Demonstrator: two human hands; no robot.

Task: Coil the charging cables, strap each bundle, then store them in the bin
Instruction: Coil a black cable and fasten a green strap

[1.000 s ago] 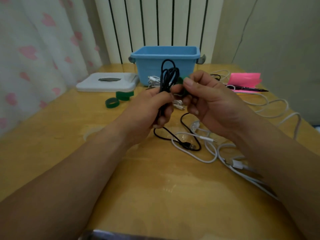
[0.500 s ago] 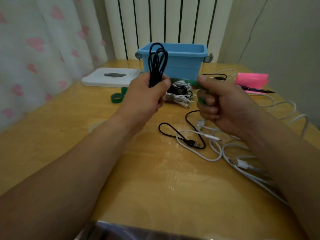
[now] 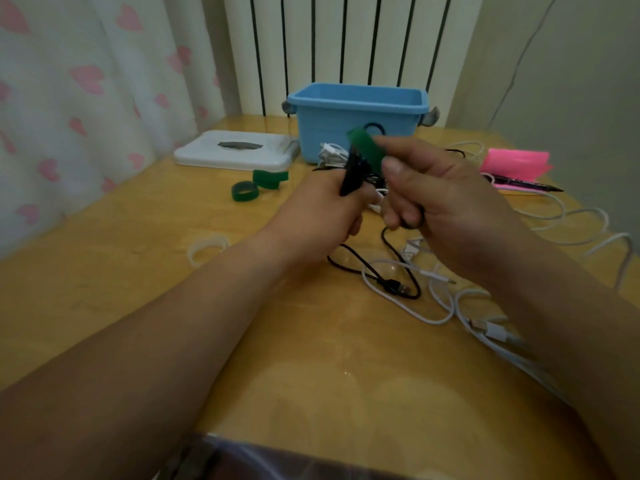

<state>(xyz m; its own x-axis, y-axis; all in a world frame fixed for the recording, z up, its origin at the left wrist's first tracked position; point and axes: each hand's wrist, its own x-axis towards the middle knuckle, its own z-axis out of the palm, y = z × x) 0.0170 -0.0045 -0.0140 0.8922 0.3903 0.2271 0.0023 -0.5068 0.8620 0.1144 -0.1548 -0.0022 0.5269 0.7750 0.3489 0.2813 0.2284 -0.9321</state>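
Your left hand (image 3: 322,209) grips the black cable bundle (image 3: 350,176), fingers curled round the coil, with the loops poking up toward 12 o'clock. Your right hand (image 3: 446,206) pinches a green strap (image 3: 367,147) between thumb and forefinger, its other fingers curled under. The strap sits against the top of the bundle. It's blurred, so I can't tell if it goes round the coil.

Both hands are raised over the middle of the desk (image 3: 311,358), just in front of the blue bin (image 3: 322,133). The bin stands at 12 o'clock on the desk, close to the radiator (image 3: 346,46).

A loose black tail drops from between your hands to the desk. It ends in a USB plug (image 3: 398,288) at about 5 o'clock from the bundle.

The white cables (image 3: 493,330) sprawl uncoiled from 3 to 5 o'clock, crossing the black tail. A small white bundle (image 3: 330,152) lies against the bin's front wall.

Two spare strap rolls (image 3: 245,191) sit at 10 o'clock from your left hand, touching or nearly touching each other. A white lid (image 3: 235,152) lies flat at 11 o'clock, beside the bin's left end.

At 2 o'clock there's a pink pad (image 3: 516,162) with a pen (image 3: 526,185) in front of it. A pale ring (image 3: 207,249) lies on the desk at 9 o'clock, near the heart-print curtain (image 3: 69,98).
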